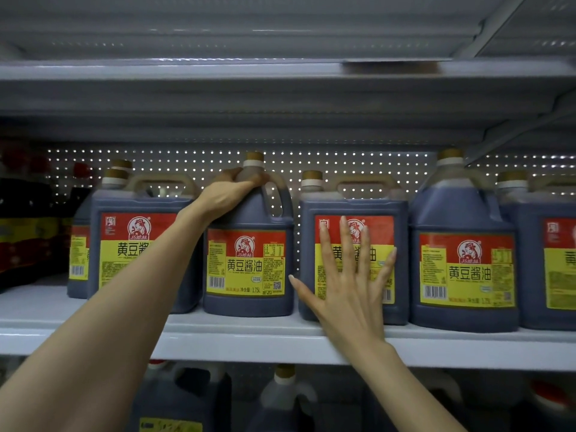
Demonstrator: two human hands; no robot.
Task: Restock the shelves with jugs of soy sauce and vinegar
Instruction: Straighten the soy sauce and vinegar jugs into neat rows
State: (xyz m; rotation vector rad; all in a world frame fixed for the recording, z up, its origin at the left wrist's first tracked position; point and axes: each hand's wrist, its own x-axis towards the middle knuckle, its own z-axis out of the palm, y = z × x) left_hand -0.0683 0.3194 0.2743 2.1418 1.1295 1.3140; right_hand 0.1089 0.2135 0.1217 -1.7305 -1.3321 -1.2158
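Dark soy-sauce jug (247, 269) stands upright near the shelf (249, 341) front edge, just left of a neighbour jug (352, 207). From above, the left hand (229, 190) clasps its shoulder, perhaps hooking the handle; the right hand (346, 282), fingers spread flat, presses the neighbour's label.

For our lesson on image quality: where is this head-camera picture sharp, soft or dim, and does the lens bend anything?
Head view, centre: the label on the jug the left hand grips reads sharply. Head view, top: the upper shelf is smeared. Head view, back: the pegboard holes glow, backlit. Head view, bottom: lower jugs lie in shadow; the shelf edge runs nearly straight.
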